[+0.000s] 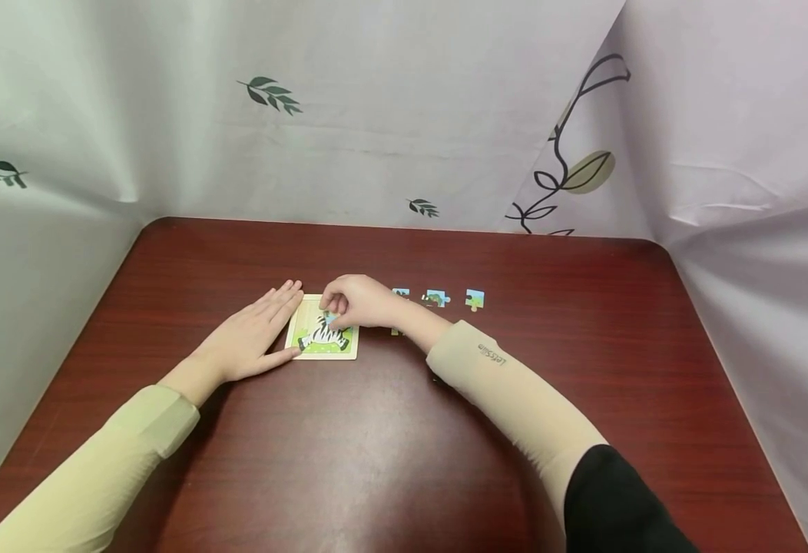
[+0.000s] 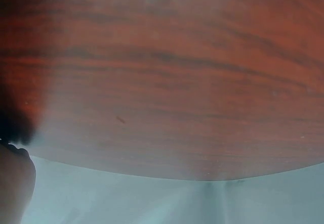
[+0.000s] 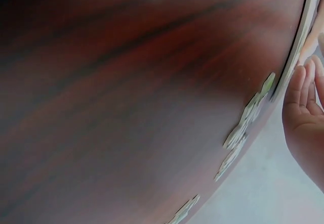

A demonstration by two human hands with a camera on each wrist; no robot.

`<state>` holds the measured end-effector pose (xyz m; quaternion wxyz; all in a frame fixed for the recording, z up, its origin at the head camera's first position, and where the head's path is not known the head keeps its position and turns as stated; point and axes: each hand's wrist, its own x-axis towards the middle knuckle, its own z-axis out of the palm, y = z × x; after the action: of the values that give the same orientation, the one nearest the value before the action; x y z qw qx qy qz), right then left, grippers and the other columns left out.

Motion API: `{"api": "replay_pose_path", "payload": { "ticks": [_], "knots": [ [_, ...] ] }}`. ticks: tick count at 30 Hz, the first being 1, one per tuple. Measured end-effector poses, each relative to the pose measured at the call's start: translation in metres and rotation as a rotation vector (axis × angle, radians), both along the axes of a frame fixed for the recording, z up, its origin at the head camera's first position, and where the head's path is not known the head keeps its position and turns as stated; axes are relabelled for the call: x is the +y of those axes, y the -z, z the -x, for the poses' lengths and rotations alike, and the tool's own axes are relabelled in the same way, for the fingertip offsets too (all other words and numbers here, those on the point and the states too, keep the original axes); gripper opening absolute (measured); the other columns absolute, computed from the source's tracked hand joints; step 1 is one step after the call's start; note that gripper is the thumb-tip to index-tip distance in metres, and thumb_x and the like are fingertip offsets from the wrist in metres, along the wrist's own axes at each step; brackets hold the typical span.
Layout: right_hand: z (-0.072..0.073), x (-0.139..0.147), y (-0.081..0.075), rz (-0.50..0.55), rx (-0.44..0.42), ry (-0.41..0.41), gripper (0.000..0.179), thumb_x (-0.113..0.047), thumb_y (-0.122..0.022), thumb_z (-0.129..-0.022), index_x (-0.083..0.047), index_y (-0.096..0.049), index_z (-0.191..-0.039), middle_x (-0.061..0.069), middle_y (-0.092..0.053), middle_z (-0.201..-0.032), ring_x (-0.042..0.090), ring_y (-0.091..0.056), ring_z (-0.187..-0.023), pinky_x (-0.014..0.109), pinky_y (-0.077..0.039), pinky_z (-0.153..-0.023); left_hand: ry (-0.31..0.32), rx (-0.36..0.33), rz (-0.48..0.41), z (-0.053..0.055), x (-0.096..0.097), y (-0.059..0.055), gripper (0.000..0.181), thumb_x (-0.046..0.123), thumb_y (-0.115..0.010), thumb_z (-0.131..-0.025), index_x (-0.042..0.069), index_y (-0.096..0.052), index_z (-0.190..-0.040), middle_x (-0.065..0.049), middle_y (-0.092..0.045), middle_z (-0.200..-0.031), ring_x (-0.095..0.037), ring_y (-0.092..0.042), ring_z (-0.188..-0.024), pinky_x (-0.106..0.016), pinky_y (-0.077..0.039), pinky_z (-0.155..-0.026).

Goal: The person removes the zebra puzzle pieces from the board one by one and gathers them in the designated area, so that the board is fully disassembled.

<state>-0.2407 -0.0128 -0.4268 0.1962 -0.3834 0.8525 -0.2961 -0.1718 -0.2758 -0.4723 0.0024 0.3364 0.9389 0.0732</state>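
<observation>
A square wooden puzzle board [image 1: 322,357] with a zebra picture lies on the table. My left hand [image 1: 248,338] lies flat along its left side, fingers straight, thumb at the lower left corner. Over the board's upper part, my right hand [image 1: 361,299] pinches a blue puzzle piece [image 1: 330,316] between thumb and fingertips; the fingers hide part of it. The right wrist view shows the right hand [image 3: 306,120] with curled fingers beside the board's edge [image 3: 297,44]. Only a sliver of the left hand [image 2: 15,183] enters the left wrist view.
Loose pieces lie right of the board: a green-blue piece [image 1: 475,298], another piece [image 1: 436,298], and one [image 1: 400,292] partly behind the right forearm. The dark red wooden table [image 1: 349,461] meets a pale patterned curtain [image 1: 376,115] at its back and sides.
</observation>
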Motion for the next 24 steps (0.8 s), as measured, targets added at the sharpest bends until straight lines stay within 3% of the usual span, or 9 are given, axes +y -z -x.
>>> {"api": "replay_pose_path", "payload": {
  "ticks": [7, 13, 24],
  "knots": [
    [-0.0013, -0.0075, 0.0000, -0.084, 0.054, -0.026, 0.030, -0.019, -0.087, -0.090, -0.009, -0.074, -0.116, 0.004, -0.067, -0.106, 0.009, -0.059, -0.086, 0.017, -0.049, -0.082, 0.008, 0.011, -0.012, -0.0009, 0.0000, -0.0010, 0.091, 0.047, -0.064, -0.101, -0.005, -0.026, -0.165, -0.023, -0.024, -0.175, -0.039, -0.024, -0.164, -0.026, -0.001, -0.137],
    [-0.0037, -0.0094, 0.0000, -0.124, 0.087, -0.032, 0.034, -0.022, -0.088, -0.090, -0.009, -0.074, -0.118, 0.004, -0.067, -0.107, 0.009, -0.060, -0.089, 0.020, -0.050, -0.087, 0.005, 0.004, -0.003, -0.0005, 0.0004, -0.0013, 0.091, 0.046, -0.064, -0.102, -0.005, -0.024, -0.166, -0.023, -0.023, -0.175, -0.039, -0.022, -0.164, -0.034, -0.009, -0.139],
    [-0.0044, -0.0096, 0.0014, -0.150, 0.107, -0.052, 0.036, -0.024, -0.087, -0.091, -0.010, -0.074, -0.121, 0.004, -0.068, -0.110, 0.011, -0.062, -0.095, 0.020, -0.051, -0.088, 0.011, 0.019, -0.014, -0.0002, -0.0006, 0.0014, 0.091, 0.047, -0.065, -0.101, -0.005, -0.027, -0.165, -0.023, -0.025, -0.175, -0.038, -0.024, -0.164, -0.022, 0.005, -0.135]
  ]
}}
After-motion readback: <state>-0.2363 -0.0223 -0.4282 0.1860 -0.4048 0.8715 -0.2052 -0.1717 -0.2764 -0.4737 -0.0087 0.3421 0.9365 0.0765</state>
